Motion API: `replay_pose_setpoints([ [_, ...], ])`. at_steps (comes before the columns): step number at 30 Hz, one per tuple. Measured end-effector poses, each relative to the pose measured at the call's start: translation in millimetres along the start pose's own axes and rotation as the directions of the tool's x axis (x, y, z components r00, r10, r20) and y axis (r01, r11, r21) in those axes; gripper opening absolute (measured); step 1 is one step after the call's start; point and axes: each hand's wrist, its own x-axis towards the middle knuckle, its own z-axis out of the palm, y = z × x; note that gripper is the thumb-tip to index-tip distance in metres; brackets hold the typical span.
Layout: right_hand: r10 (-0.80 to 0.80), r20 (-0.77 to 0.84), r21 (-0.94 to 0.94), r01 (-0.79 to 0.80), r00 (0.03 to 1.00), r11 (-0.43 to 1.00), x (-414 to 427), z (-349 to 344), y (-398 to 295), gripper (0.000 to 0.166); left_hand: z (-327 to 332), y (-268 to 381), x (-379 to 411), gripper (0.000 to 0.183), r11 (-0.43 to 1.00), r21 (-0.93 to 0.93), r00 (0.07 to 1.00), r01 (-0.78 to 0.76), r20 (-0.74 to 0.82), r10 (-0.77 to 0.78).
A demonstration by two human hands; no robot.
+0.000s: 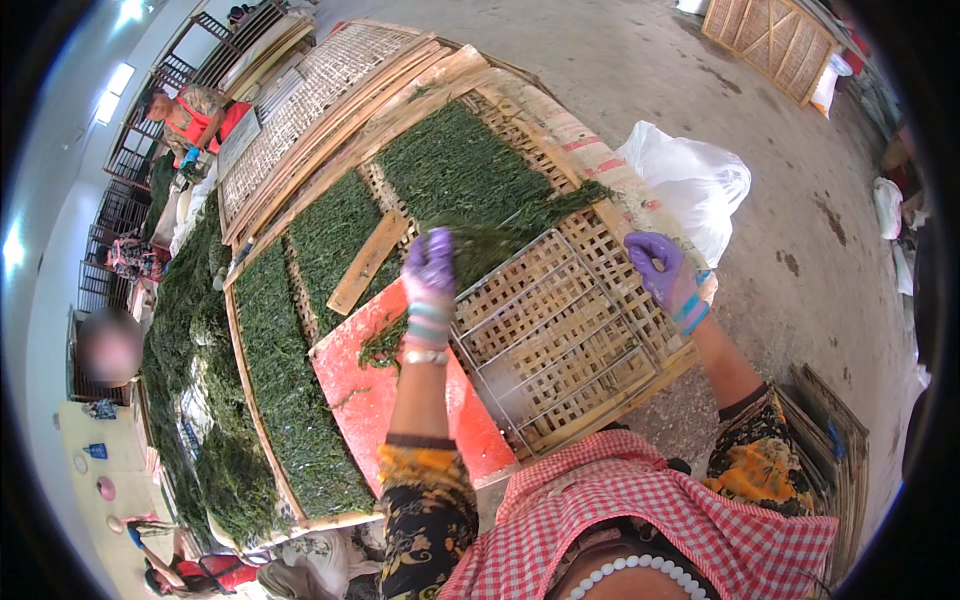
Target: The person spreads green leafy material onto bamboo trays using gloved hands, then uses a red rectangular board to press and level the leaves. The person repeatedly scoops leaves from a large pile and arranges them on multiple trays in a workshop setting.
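My left hand [429,274], in a purple-coated glove, is over the corner of a red board [442,390]. Loose green seaweed [484,247] lies right beside its fingers, blurred by motion; whether the hand grips any strands is unclear. My right hand [664,271], gloved alike, hovers by the right edge of the slatted rack. Its fingers curl loosely, leaving a gap at the thumb, and nothing shows in it. Between my hands a thin metal frame with crossbars [559,330] rests on the woven lattice [517,300]. Flat rectangular seaweed sheets [461,161] cover other parts of the rack.
A wooden slat [367,262] lies across one sheet. Loose seaweed [210,360] is heaped along the left. Stacked racks [322,112] stand beyond. A white plastic bag [686,180] sits at the right. One person [191,124] works at the far left, another [202,574] at lower left.
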Motion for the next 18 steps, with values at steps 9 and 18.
replay_pose_setpoints([
  [9,0.009,0.267,-0.528,0.139,0.964,0.838,2,33,-38,0.029,-12,4,-7,0.055,0.020,0.838,0.813,-0.545,0.534,-0.231],
  [18,0.264,0.566,-0.773,0.391,0.781,0.499,106,190,-11,0.037,-30,-45,3,0.022,0.162,0.894,0.898,-0.417,0.433,-0.078],
])
